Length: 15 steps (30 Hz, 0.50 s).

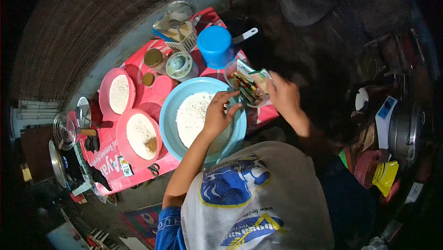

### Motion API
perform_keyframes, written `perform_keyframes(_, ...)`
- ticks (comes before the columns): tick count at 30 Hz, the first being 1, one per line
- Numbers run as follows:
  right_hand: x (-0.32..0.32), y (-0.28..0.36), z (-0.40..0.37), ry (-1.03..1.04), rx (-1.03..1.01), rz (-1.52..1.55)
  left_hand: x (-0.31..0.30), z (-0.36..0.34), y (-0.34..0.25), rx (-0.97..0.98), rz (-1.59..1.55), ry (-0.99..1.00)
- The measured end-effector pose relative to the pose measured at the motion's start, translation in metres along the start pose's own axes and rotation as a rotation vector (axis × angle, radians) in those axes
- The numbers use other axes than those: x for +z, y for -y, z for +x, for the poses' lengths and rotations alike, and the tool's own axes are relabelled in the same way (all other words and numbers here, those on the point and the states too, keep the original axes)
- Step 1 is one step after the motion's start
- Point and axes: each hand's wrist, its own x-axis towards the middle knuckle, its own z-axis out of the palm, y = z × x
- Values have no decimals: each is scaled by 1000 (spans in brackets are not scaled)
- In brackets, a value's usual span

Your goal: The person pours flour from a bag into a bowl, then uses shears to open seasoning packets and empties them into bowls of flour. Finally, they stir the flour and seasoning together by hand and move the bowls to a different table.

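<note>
Bringing both hands (219, 114) to a clear tub (256, 103) of packets

The clear tub sits just right of the upper centre of the frame, at the edge of a red tablecloth (107, 146), with slim packets (248, 89) lying inside. The right hand (287, 97) is at its right side, fingers against a green-and-white packet (260, 80) that stands up at the rim; whether they pinch it, I cannot tell. The left hand, near the middle of the frame, hangs over a light blue basin (168, 132), its fingers curved and parted from the thumb, gripping nothing, with the fingertips near the tub. White powder (190, 115) lies in the basin.

Left of the basin are two pink bowls, the upper bowl (131, 94) with pale powder, the lower bowl (123, 146) with pale powder and a brown heap (151, 145) on one side. Scissors (154, 170) lie at the cloth's lower edge. Toward the top of the frame stand a blue vessel (215, 47) and a jar (153, 58) with a brownish lid. A pale apron (295, 181) with blue and yellow prints fills the lower centre.
</note>
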Motion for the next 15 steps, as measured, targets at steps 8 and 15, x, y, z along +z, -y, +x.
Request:
perform_keyframes(8, 31, -11, 1, 1, -166, 62, 23, 5, 10, 34, 371, -28)
perform_keyframes(15, 51, 1, -21, 386, -98, 35, 24, 0, 14, 31, 365, -80)
